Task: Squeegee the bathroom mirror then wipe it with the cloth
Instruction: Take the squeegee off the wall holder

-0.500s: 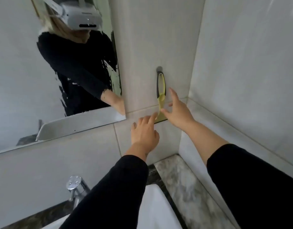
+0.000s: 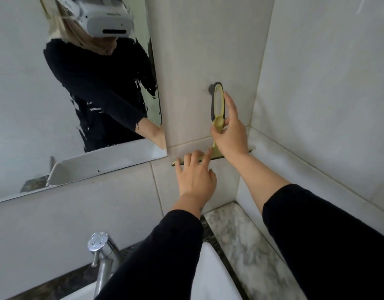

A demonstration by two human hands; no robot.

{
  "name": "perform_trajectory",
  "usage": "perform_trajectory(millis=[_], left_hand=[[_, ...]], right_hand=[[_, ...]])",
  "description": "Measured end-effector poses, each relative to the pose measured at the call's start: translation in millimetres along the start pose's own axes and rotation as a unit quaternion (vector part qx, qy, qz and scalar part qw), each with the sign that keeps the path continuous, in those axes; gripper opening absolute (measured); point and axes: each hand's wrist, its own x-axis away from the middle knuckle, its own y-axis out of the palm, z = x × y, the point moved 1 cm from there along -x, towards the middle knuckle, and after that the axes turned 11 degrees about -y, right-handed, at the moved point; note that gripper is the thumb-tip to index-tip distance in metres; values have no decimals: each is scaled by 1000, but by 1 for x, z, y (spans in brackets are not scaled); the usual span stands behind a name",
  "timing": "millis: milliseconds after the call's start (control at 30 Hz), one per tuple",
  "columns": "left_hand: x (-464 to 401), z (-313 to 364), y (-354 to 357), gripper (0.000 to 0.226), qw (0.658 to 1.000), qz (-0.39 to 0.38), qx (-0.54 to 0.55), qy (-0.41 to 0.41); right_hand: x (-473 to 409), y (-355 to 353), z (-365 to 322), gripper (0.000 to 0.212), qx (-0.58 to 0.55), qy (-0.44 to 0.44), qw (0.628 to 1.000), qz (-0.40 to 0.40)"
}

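Observation:
A yellow-green squeegee (image 2: 218,105) with a dark-edged loop handle hangs from a hook on the tiled wall, right of the mirror (image 2: 24,87). Its blade runs level along the tile joint below. My right hand (image 2: 230,131) wraps around the lower part of the handle, thumb and fingers closed on it. My left hand (image 2: 195,176) rests with spread fingers on the left half of the blade. No cloth is in view.
The mirror reflects a person in black sleeves with a headset. A chrome tap (image 2: 101,252) and white basin (image 2: 212,278) sit below. A marble ledge (image 2: 241,234) runs along the right wall, which meets the tiled wall in a corner.
My right hand has moved up from beside the squeegee and closed around its handle. My left hand stays at the blade. The view has come closer to the wall.

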Motion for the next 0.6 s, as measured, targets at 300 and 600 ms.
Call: perform_trajectory(millis=[300, 600], left_hand=[[46, -7, -72, 33, 979, 189, 52, -57], [85, -76, -198, 25, 972, 224, 52, -51]], right_hand=[[26, -32, -87, 87, -138, 114, 984, -5], [49, -21, -195, 89, -7, -23, 999, -35]])
